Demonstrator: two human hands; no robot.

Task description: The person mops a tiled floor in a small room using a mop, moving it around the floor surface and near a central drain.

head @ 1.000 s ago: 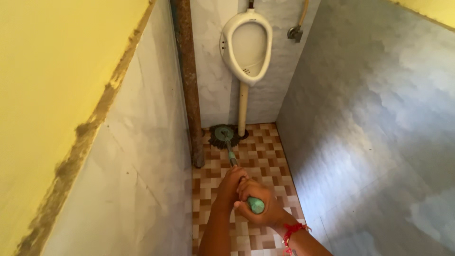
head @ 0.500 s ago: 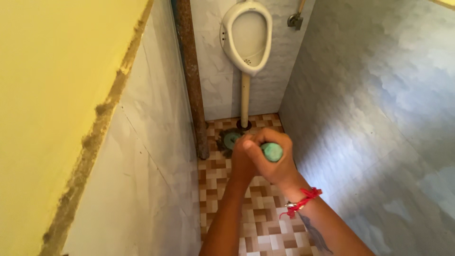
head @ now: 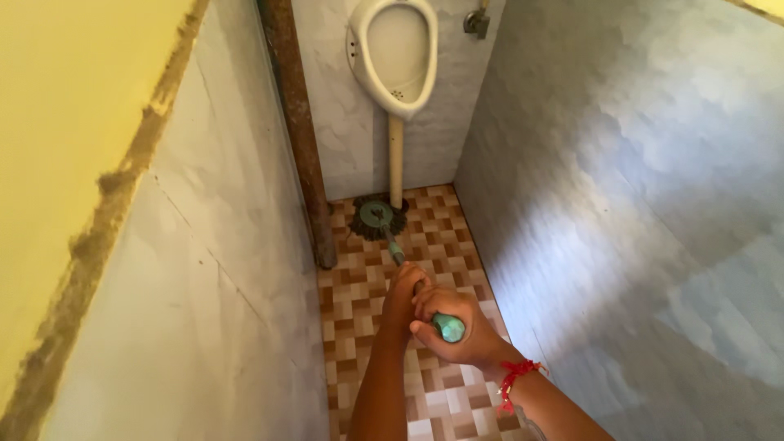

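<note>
Both hands are gripping the green handle (head: 425, 298) of a long floor brush. Uppermost, the right hand (head: 453, 331) is wrapping tightly around the handle's rounded top end, whose green tip is showing between thumb and fingers; a red thread band (head: 516, 377) is circling that wrist. Just below and touching it, the left hand (head: 406, 290) is clenching the shaft, with the forearm running down to the bottom edge of the view.

From the hands the shaft is slanting forward and down to the brush head (head: 377, 218), a round, dark ring of bristles with a green hub, which is pressing on the floor (head: 445, 245) of brown, tan and white checkered tiles. That head is sitting at the foot of the back wall, just beside the pale drain pipe (head: 395, 159) hanging from a white urinal (head: 394, 51). To its left a rusty brown pipe (head: 300, 139) is standing upright in the corner. Grey marbled tiled walls (head: 621, 180) are closing in the narrow stall on both sides.
</note>
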